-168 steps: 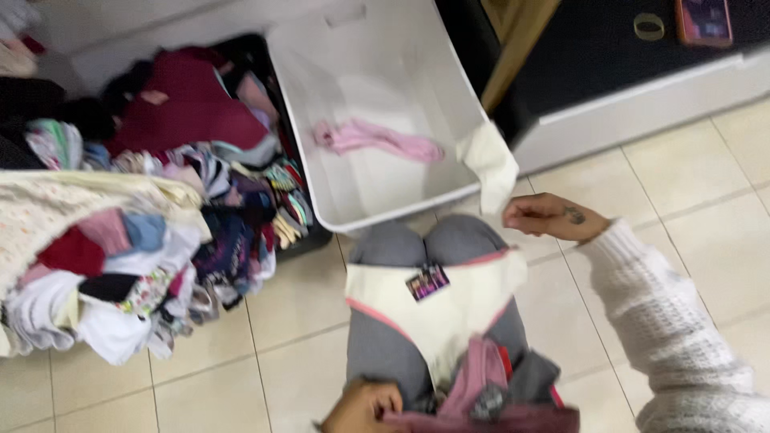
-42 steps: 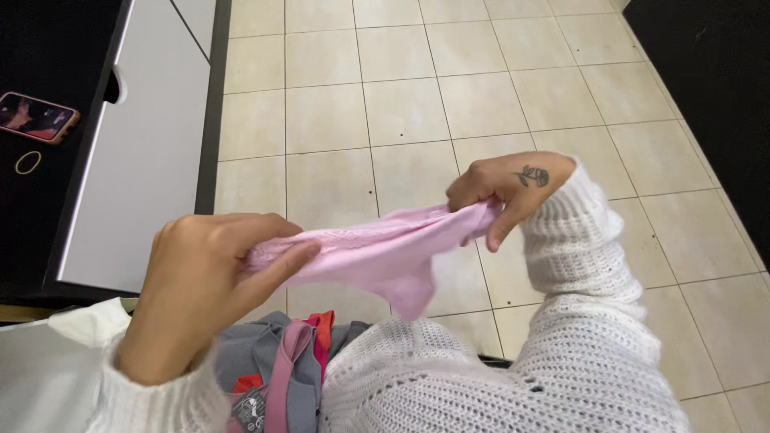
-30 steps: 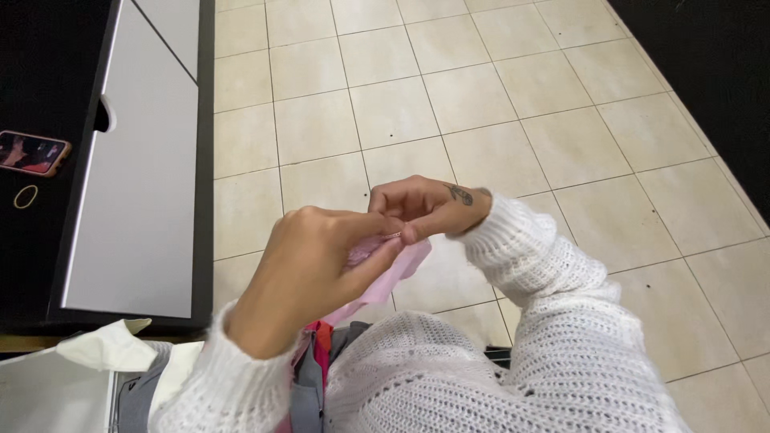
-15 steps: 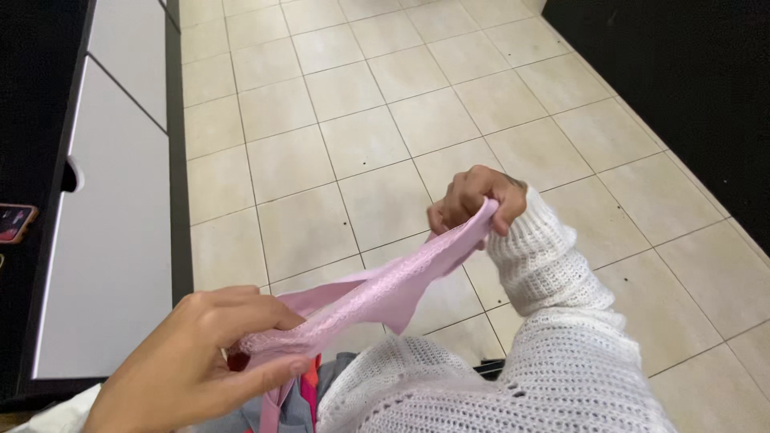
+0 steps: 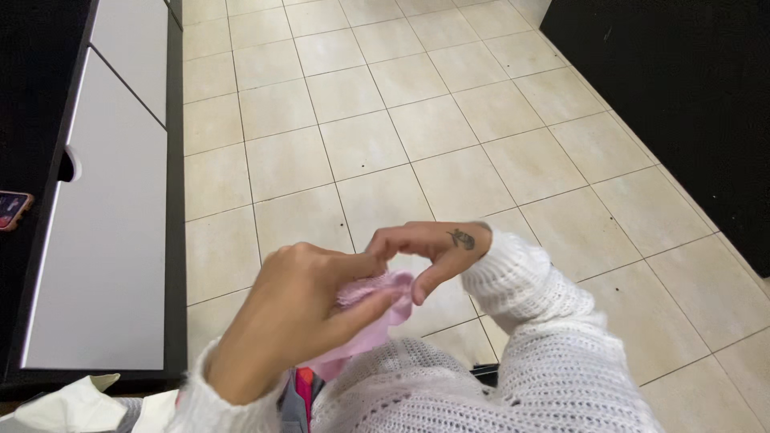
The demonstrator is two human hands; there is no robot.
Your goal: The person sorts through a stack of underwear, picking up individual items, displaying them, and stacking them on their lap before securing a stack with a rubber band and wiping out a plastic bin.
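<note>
- Pinching a small pink garment (image 5: 370, 309) between both hands, raised over the lap and close to the chest; the two ends are brought together, so the fabric is bunched into a fold rather than stretched out.
- Left hand (image 5: 293, 317) closed on the near side of the cloth, thumb pressing it against the curled fingers (lace-like edge shows just above the thumb).
- Right hand (image 5: 429, 252) closed on the far side, forefinger and thumb nipping the top edge; a small dark tattoo sits on the back of this hand.
- Both wrists in white knit sleeves (image 5: 529, 345), which hide the lower part of the garment.
- Below the hands, a bit of grey and red-pink clothing (image 5: 298, 397) on the lap, mostly covered.
- Bottom left corner: crumpled cream cloth (image 5: 60, 405), apart from the hands.
- Left: white drawer fronts (image 5: 104, 240) in a black frame, with a notch cut-out for a handle.
- Phone in a pinkish case (image 5: 11, 210) at the left edge, on the dark top (only partly in frame).
- Beige tiled floor (image 5: 449, 120); no labels or packages readable.
</note>
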